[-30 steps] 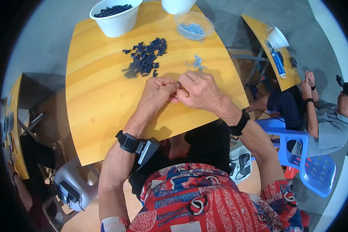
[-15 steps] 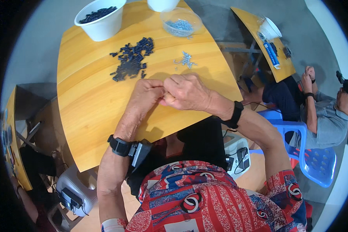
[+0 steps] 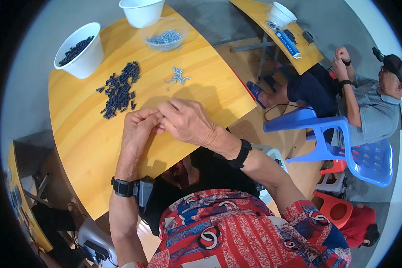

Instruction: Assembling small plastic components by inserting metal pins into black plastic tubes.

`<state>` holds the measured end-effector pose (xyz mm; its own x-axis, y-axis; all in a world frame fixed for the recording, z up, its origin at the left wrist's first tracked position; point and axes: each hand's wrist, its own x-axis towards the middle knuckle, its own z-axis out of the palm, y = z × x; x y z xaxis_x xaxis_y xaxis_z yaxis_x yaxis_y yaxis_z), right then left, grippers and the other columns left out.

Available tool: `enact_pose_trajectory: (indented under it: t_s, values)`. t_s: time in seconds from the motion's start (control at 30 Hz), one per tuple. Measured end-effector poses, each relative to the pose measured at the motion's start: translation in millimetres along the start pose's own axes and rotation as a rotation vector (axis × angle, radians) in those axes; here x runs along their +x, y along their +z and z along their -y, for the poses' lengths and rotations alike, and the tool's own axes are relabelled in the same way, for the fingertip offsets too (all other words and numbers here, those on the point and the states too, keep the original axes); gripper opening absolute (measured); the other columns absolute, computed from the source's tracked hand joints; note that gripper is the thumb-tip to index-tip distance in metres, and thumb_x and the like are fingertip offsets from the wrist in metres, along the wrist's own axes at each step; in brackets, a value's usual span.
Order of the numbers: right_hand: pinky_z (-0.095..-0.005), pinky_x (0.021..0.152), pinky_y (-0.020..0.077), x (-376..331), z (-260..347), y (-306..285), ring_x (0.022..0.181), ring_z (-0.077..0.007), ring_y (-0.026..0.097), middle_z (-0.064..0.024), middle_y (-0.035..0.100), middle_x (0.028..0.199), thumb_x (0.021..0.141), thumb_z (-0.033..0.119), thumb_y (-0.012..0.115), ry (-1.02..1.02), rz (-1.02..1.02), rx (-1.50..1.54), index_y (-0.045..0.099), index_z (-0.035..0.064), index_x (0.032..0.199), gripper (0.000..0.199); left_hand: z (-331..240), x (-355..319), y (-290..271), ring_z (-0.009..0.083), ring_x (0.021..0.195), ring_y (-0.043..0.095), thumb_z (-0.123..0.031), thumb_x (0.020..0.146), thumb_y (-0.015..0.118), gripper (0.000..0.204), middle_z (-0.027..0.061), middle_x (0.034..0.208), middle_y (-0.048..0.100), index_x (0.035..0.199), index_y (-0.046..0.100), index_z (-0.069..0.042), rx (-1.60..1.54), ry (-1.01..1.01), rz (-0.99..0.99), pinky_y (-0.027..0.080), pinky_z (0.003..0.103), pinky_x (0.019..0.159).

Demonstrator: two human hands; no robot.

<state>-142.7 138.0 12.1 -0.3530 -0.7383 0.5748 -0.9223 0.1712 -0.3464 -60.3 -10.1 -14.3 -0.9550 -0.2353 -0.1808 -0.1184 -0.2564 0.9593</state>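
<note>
Hands pinched together over tabletop (image 3: 89, 147), small part hidden between fingertips.
Left hand (image 3: 136, 131) and right hand (image 3: 187, 123) touch at fingertips, both grips clenched; can't tell on what. Beyond: dark pieces pile (image 3: 118, 89), small metal pile (image 3: 177, 77), then white bowl (image 3: 78, 51), clear dish (image 3: 165, 33), second white bowl (image 3: 142, 11).

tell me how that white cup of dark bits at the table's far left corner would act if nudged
The white cup is probably light, being thin-looking and only partly filled with dark pieces. It narrows toward the base, so a push near the rim might tip it, not slide it. It stands close to the edge of the table, so a hard nudge could send it off.
</note>
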Motion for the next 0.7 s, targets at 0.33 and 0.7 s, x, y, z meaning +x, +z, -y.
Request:
enact_pose_trajectory:
  t_s: [0.33, 0.7]
  values:
    - [-0.0261, 0.064, 0.0493, -24, -98, -110, 0.07, -0.018, 0.063, -0.0135, 0.063, 0.083, 0.082, 0.0, 0.058, 0.369, -0.272, -0.027, 0.063, 0.0009, 0.104, 0.023, -3, 1, 2, 0.0113, 0.066, 0.061, -0.012, 0.088, 0.062, 0.017, 0.0074, 0.079, 0.066, 0.095, 0.066, 0.003, -0.002, 0.033, -0.05, 0.049, 0.022, 0.061]
    - [-0.0438, 0.077, 0.0496, -87, -280, -74, 0.088, -0.0401, 0.061, -0.021, 0.064, 0.098, 0.078, 0.004, 0.053, 0.59, 0.201, -0.503, 0.062, 0.0039, 0.107, 0.03, 1, 0, -4, 0.01, 0.063, 0.06, -0.007, 0.087, 0.062, 0.012, 0.0059, 0.074, 0.066, 0.092, 0.068, 0.002, 0.07, 0.066, -0.14, 0.049, 0.022, 0.059]
